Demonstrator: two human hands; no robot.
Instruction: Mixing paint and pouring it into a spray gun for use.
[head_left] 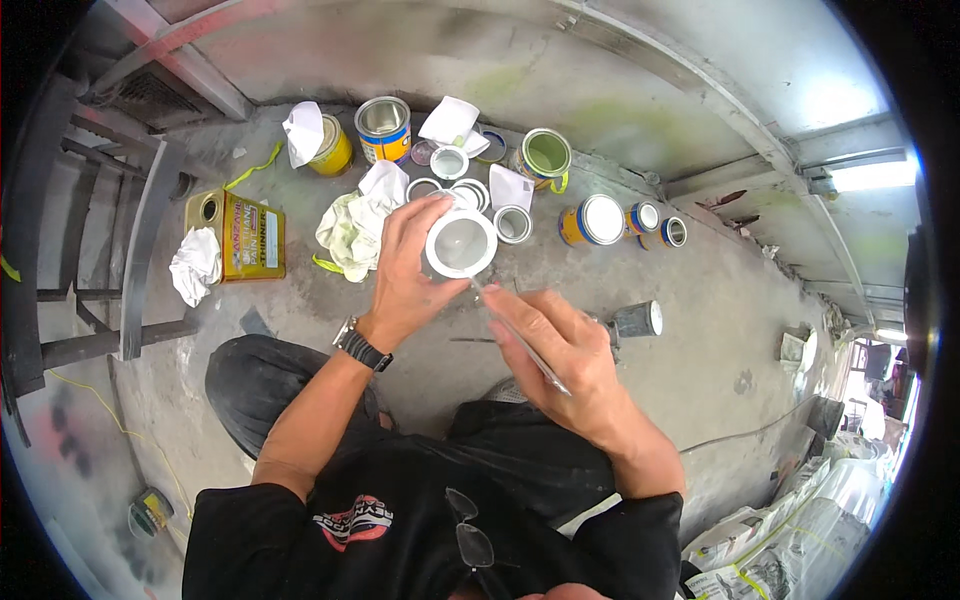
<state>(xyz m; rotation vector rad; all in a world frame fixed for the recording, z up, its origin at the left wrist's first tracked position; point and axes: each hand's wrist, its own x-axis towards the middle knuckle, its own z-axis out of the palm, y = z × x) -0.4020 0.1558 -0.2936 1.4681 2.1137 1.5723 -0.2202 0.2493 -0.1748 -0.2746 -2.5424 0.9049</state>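
Note:
My left hand [402, 262] is wrapped round a small round white-rimmed container [461, 246], held up in front of me with its mouth toward me. Its inside looks pale grey-white. My right hand [565, 345] grips a thin metal stick-like tool [546, 370]. The tool's upper end reaches the container's lower rim; whether it touches cannot be made out. Just beyond my left hand, a crumpled whitish cloth [352, 232] lies on the floor. Several small round tins stand behind the held container, among them an open one [513, 224] with pale contents.
A rectangular yellow thinner can [262, 240] stands at left with crumpled white paper [197, 265] against it. Farther back are a yellow can [333, 150], an open paint can [385, 125] and a green-filled can [546, 153]. Lidded cans [592, 220] and a grey cup [637, 319] stand at right.

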